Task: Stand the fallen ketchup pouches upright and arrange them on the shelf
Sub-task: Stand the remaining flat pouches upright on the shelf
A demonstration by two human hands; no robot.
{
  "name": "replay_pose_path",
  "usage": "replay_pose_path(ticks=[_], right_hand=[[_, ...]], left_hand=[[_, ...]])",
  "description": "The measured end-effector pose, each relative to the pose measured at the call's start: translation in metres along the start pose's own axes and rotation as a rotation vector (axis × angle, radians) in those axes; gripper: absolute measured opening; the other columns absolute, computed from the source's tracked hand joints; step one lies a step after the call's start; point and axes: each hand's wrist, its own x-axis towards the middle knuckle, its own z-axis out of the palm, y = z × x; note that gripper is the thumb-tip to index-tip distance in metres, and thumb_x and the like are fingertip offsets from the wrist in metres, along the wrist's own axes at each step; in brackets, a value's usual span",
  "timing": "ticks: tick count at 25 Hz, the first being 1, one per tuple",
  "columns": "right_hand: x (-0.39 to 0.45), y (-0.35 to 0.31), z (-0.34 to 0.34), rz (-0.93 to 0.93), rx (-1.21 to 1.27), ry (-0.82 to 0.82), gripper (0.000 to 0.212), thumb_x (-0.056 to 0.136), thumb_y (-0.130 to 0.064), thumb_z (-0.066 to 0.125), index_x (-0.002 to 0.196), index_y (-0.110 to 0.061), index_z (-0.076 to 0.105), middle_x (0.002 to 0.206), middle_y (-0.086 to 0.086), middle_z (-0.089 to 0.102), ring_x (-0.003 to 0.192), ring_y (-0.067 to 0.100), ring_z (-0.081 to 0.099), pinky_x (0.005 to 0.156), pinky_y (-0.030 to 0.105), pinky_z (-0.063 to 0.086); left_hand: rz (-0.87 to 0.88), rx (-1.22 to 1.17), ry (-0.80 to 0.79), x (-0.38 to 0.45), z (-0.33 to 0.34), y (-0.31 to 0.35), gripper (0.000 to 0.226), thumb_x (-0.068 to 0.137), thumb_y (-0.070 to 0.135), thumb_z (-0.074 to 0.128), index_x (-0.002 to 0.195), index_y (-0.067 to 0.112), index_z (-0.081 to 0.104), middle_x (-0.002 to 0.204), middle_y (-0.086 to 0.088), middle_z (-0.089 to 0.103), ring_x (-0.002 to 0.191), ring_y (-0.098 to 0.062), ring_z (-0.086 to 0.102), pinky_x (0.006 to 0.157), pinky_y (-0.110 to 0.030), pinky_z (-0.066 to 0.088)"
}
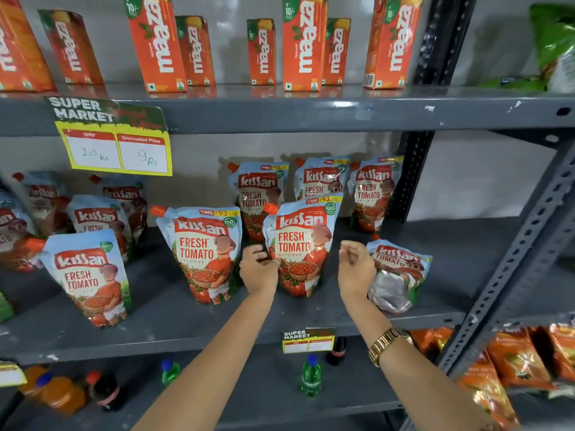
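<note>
Several Kissan ketchup pouches stand on the grey middle shelf (161, 309). One upright ketchup pouch (300, 241) stands at the centre front. My left hand (258, 270) is curled on its left edge, thumb in front. My right hand (356, 267) hovers just right of that pouch, fingers loosely curled, holding nothing and not touching it. Behind my right hand a fallen pouch (401, 272) lies on its back, crumpled, top pointing to the rear. Another upright pouch (203, 250) stands left of my left hand, and one (88, 275) is further left.
Three more upright pouches (320, 178) line the back right, others the back left. Maaza juice cartons (303, 42) fill the shelf above, where a yellow price tag (118, 144) hangs. Bottles (311, 376) sit below. A perforated steel upright (529, 244) bounds the right side, with orange snack packets (513, 359) beyond.
</note>
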Motion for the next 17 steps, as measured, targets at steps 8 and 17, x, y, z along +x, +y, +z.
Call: replay_pose_path(ticks=[8,17], right_hand=[[0.001,0.002,-0.053,0.002,-0.105,0.403,0.017,0.087,-0.002,0.053,0.1,0.0,0.062,0.106,0.018,0.067,0.097,0.032,0.062,0.085,0.032,0.048],[0.041,0.027,-0.111,0.417,-0.179,0.263,0.024,0.083,-0.012,0.056,0.106,-0.007,0.061,0.107,0.016,0.067,0.099,0.037,0.062,0.078,0.036,0.047]], left_hand=[[-0.129,-0.01,-0.135,-0.034,0.022,-0.01,0.006,0.083,0.017,0.06,0.08,0.012,0.06,0.09,-0.009,0.067,0.08,-0.025,0.064,0.064,-0.032,0.055],[-0.325,0.106,-0.582,-0.059,0.092,-0.002,0.02,0.084,0.027,0.062,0.096,0.011,0.063,0.086,-0.004,0.063,0.076,-0.017,0.059,0.063,-0.027,0.05]])
